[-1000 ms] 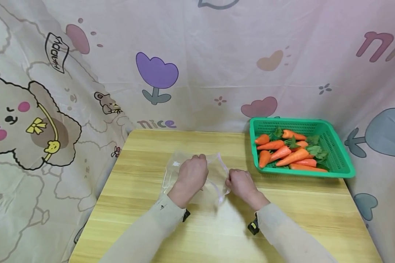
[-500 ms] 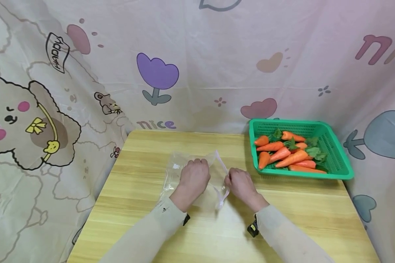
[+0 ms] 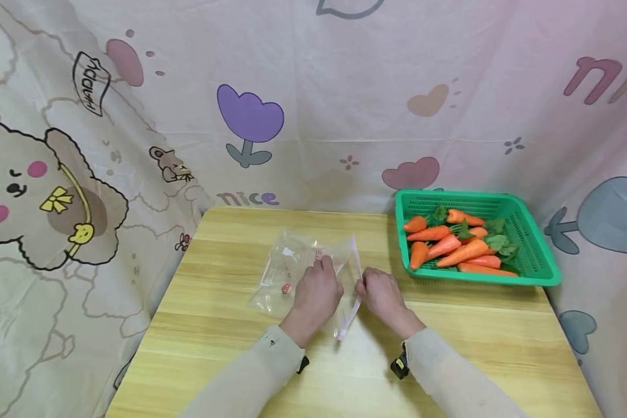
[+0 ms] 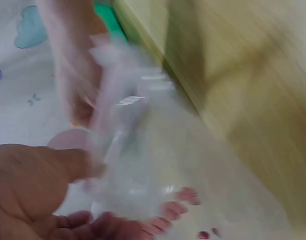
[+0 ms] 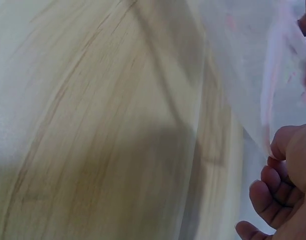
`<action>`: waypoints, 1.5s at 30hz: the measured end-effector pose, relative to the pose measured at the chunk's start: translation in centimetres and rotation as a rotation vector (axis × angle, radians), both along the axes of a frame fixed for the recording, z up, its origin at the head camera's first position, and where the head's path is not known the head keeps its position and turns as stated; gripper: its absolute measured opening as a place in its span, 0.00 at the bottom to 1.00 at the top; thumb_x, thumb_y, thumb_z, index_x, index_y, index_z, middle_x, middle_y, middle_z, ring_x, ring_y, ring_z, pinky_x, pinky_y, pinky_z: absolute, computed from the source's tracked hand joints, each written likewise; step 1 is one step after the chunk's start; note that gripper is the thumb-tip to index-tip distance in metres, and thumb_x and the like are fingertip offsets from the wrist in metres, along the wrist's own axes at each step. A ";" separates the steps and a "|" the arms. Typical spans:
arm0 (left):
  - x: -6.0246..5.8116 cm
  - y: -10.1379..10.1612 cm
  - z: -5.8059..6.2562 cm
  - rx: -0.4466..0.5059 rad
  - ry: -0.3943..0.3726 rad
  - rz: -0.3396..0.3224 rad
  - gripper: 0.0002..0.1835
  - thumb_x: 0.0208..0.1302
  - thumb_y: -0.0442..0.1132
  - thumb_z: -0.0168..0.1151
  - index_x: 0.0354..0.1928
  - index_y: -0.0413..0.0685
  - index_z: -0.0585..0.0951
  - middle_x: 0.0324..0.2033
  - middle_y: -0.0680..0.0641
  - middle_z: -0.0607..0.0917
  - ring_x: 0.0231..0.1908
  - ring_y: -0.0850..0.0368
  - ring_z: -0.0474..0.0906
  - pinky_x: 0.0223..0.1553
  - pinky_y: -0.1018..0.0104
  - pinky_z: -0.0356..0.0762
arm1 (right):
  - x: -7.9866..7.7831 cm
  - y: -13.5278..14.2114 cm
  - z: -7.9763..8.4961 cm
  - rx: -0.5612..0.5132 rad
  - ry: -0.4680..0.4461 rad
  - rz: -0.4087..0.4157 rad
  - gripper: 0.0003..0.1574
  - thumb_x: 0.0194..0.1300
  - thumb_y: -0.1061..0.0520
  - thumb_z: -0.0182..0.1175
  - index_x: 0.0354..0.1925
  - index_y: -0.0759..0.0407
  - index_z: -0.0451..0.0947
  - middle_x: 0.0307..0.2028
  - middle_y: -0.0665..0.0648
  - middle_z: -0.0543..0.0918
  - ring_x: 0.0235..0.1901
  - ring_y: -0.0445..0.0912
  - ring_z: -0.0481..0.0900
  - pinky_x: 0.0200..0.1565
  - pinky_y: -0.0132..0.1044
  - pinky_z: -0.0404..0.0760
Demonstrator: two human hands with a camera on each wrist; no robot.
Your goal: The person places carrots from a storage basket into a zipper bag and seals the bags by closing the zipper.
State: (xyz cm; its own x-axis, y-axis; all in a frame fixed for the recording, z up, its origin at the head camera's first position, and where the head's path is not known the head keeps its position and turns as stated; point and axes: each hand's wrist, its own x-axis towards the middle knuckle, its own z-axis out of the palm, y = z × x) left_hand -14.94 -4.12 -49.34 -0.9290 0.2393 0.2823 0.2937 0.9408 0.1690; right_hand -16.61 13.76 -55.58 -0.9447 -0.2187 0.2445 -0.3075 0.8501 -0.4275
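A clear plastic zip bag with a pinkish strip along its mouth and red print is held between the two hands, over the table. The left hand grips one side near the mouth; in the left wrist view its thumb presses on the film, which is blurred there. With thumb and forefinger the right hand pinches the strip on the other side, as the right wrist view shows at the bag's edge. The right hand's remaining fingers are loosely curled. The mouth is spread a little between the hands.
At the right back of the wooden table stands a green basket with several orange carrots and green leaves inside. A printed curtain hangs behind and along the sides. A black wrist camera sits below the right sleeve.
The left hand has moved slightly right, nearer the right hand. The bag has shifted and turned, and red print now shows on it. The right hand stays nearly in place, pinching the strip.
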 end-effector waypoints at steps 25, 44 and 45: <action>-0.3 -0.4 1.9 -0.167 0.033 -0.024 0.04 0.66 0.30 0.63 0.40 0.42 0.78 0.25 0.47 0.82 0.24 0.53 0.78 0.19 0.63 0.79 | 0.0 -0.1 1.2 0.054 -0.015 0.032 0.18 0.63 0.61 0.63 0.21 0.52 0.67 0.19 0.49 0.70 0.22 0.48 0.72 0.37 0.52 0.79; -1.3 -1.0 2.0 -0.184 0.259 -0.013 0.12 0.60 0.42 0.69 0.32 0.42 0.78 0.24 0.47 0.79 0.24 0.50 0.73 0.28 0.61 0.69 | -0.5 0.3 1.0 0.018 -0.078 0.008 0.17 0.67 0.56 0.63 0.23 0.52 0.70 0.20 0.49 0.72 0.24 0.47 0.73 0.42 0.54 0.79; -1.3 -0.9 2.1 -0.184 0.259 -0.007 0.12 0.60 0.42 0.69 0.32 0.42 0.78 0.24 0.47 0.79 0.24 0.49 0.73 0.28 0.60 0.70 | -0.5 0.3 1.1 0.009 -0.083 0.002 0.17 0.68 0.55 0.63 0.23 0.52 0.71 0.21 0.49 0.73 0.25 0.48 0.74 0.42 0.54 0.79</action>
State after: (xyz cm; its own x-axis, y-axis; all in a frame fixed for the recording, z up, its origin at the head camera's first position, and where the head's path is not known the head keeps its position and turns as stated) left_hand -16.20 -5.07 -47.27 -0.8297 0.3149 0.4610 0.3118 0.9463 -0.0854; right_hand -17.10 14.02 -54.53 -0.9610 -0.2228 0.1638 -0.2735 0.8535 -0.4436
